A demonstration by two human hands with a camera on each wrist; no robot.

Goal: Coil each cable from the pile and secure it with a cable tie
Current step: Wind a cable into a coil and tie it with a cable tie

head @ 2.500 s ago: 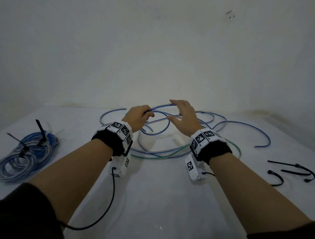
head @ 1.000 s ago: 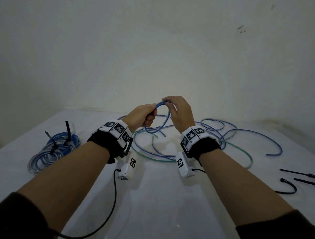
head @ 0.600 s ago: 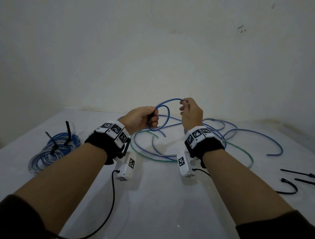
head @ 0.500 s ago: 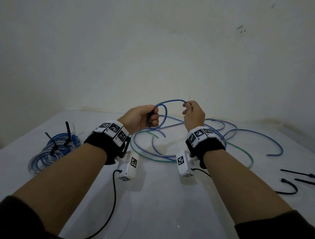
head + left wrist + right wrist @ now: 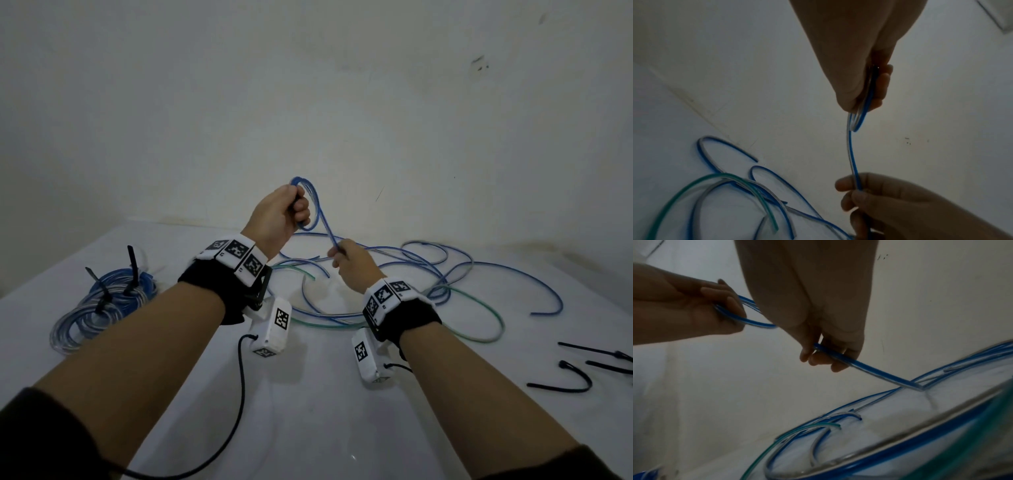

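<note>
While the left hand [image 5: 279, 214] grips a small started loop of the blue cable [image 5: 317, 212] raised above the counter [image 5: 308, 411], the right hand [image 5: 349, 262] pinches the same cable lower down, at about 5 o'clock from the left. The run between them looks fairly taut.

Judgement on the step: first turns of a coil are being formed. To do it well:
- keep the left grip firm on the stacked turns so they don't spring apart
- let the cable slide through the right fingers, feeding each new turn up to the left at matching loop size
- let the cable rotate in the pinch to avoid kinks; it looks stiff and springy
- watch the tail, which runs into the loose pile [image 5: 411, 274] at 3 to 4 o'clock from the right hand, crossing a green cable [image 5: 479, 308] and other blue ones; a snag could drag the lot

Finished coils [image 5: 99, 301] with black ties sit at 9 o'clock on the counter. Spare cable ties [image 5: 565, 383] lie at 4 o'clock, well apart from the hands, so reaching for one needs the coil held one-handed.

Writing: none readable. Only square black-and-white coded markers on the wrist bands [image 5: 236, 257] and on the white camera units [image 5: 270, 329]. No brand visible on the cables.
</note>
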